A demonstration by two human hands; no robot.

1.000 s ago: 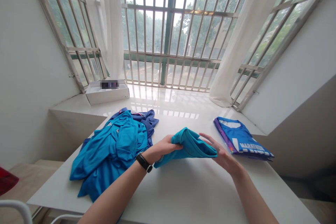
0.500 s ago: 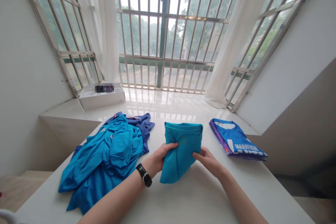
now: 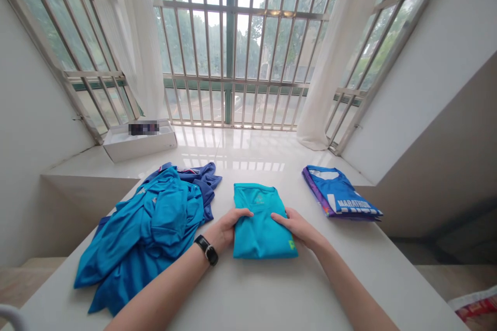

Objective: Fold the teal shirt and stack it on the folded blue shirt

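Note:
A folded teal T-shirt (image 3: 262,225) lies flat on the white table (image 3: 248,295), its collar toward the far end. My left hand (image 3: 229,227) rests on its left side, and a black watch (image 3: 206,249) sits on that wrist. My right hand (image 3: 295,227) lies on its right side, fingers pointing inward. To the left is a crumpled heap of blue shirts (image 3: 143,227), close to my left wrist. A neatly folded blue "MARATHON" shirt with purple edging (image 3: 337,194) lies to the right, apart from my hands.
A white box (image 3: 140,145) with a blurred label stands on the glossy sill at the far left. Barred windows and white curtains (image 3: 322,72) rise behind. The table's edges drop away on both sides. A red-and-white packet (image 3: 473,307) sits at the lower right.
The teal shirt has gone from being held up, loosely bunched, to lying flat and folded on the table. My hands have moved down onto it, and the view has tilted slightly.

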